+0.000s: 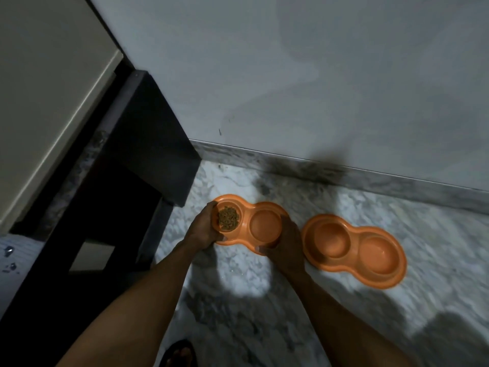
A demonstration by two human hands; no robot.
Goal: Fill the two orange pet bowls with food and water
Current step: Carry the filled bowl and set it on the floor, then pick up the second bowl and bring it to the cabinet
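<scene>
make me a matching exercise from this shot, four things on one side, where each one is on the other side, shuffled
Things
1 left hand
2 right hand
3 kibble
4 second orange bowl

Places
A on the floor, no hand on it
B in the left cup of the held bowl
C grips the held bowl at its kibble end
D grips the held bowl at its other end

Pairs: 1-C, 2-D, 3-B, 4-A
</scene>
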